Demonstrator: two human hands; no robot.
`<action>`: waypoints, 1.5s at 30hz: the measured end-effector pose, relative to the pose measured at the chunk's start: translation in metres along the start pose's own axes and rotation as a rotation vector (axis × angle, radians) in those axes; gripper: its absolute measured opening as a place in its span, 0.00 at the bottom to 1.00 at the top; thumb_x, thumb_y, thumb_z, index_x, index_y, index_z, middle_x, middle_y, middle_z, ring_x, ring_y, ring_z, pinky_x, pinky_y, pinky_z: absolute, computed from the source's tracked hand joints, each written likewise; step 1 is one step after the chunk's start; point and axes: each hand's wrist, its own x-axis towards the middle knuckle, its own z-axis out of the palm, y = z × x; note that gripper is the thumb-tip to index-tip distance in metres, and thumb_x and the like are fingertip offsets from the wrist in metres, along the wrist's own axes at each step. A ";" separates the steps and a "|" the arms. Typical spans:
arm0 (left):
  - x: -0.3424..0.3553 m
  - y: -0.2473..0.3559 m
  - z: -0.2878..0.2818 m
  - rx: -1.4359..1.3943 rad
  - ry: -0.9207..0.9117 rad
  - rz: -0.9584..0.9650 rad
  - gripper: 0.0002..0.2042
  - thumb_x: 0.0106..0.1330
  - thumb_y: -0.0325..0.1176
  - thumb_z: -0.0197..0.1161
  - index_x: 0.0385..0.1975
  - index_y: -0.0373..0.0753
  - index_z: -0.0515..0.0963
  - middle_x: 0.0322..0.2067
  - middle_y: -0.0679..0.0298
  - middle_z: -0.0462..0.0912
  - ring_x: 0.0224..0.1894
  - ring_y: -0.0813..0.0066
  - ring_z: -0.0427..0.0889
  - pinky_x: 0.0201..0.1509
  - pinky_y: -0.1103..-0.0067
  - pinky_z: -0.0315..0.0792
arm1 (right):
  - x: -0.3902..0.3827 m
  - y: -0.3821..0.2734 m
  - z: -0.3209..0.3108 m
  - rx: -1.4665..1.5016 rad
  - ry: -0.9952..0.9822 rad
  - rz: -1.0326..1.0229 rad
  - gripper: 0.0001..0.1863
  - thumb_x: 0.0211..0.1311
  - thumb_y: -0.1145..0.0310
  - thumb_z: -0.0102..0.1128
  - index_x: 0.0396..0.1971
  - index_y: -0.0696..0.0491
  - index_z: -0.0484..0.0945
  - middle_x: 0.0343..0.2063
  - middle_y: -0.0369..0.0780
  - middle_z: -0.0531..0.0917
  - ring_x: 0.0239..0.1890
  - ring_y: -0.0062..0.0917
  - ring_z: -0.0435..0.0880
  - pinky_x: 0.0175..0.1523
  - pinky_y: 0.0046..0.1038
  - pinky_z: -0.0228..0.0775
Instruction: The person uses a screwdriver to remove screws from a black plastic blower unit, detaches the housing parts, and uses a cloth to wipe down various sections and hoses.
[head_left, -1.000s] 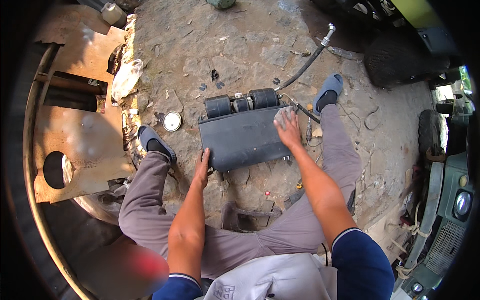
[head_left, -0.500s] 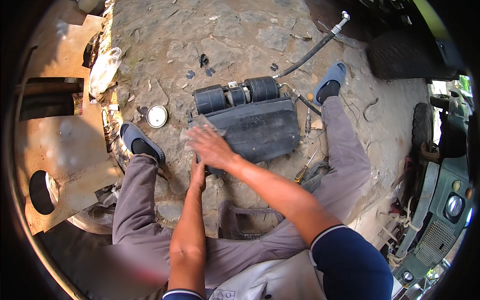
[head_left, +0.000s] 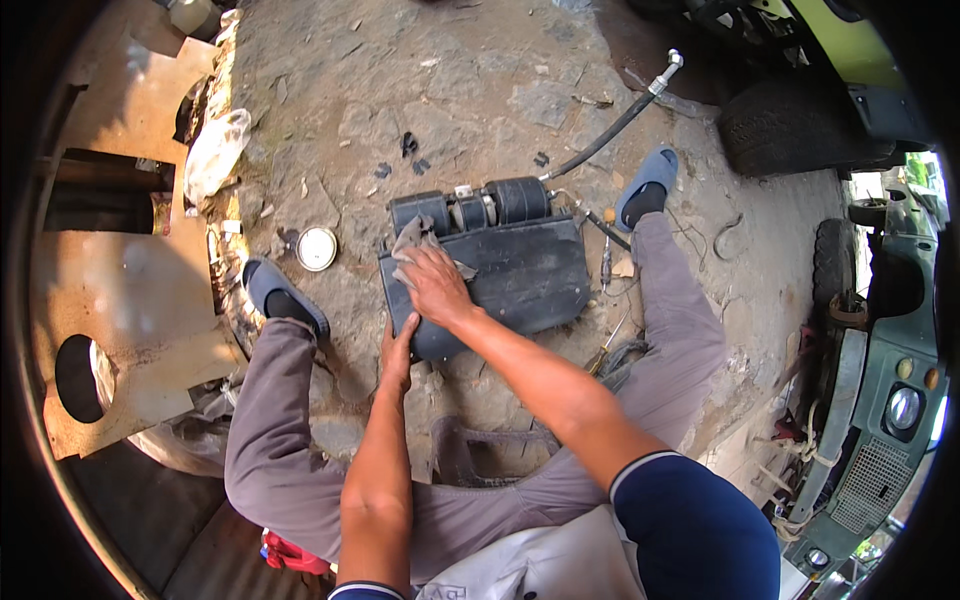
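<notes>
Your right hand (head_left: 438,285) lies over one rag (head_left: 414,238) on one black casing (head_left: 530,270); your left hand (head_left: 397,350) touches its corner. Whether either grips, I can't tell.

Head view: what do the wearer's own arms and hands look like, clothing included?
Navy short sleeves, the right sleeve ending in a thin pale stripe, the left sleeve just showing with the same trim. Both forearms are bare. The left hand and right hand wear no gloves, and no watch shows.
</notes>
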 end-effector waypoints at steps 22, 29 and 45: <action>-0.010 -0.003 0.006 0.029 0.047 -0.007 0.46 0.59 0.57 0.69 0.72 0.38 0.57 0.62 0.49 0.71 0.57 0.56 0.78 0.58 0.63 0.74 | -0.043 0.146 -0.113 -0.414 0.017 0.203 0.10 0.61 0.68 0.55 0.38 0.50 0.84 0.34 0.40 0.83 0.43 0.40 0.77 0.43 0.44 0.68; 0.004 -0.023 -0.006 0.029 0.027 0.065 0.46 0.59 0.58 0.67 0.73 0.41 0.56 0.63 0.51 0.70 0.61 0.57 0.73 0.58 0.65 0.72 | 0.009 0.007 0.017 -0.136 -0.073 0.174 0.06 0.51 0.71 0.57 0.26 0.56 0.81 0.32 0.47 0.79 0.41 0.41 0.76 0.47 0.43 0.65; -0.018 -0.007 -0.003 0.003 0.038 -0.030 0.46 0.57 0.58 0.70 0.71 0.39 0.60 0.60 0.50 0.72 0.59 0.54 0.76 0.59 0.61 0.73 | -0.050 0.172 -0.116 -0.688 -0.068 0.521 0.09 0.61 0.69 0.55 0.38 0.53 0.82 0.41 0.40 0.79 0.52 0.37 0.74 0.55 0.43 0.65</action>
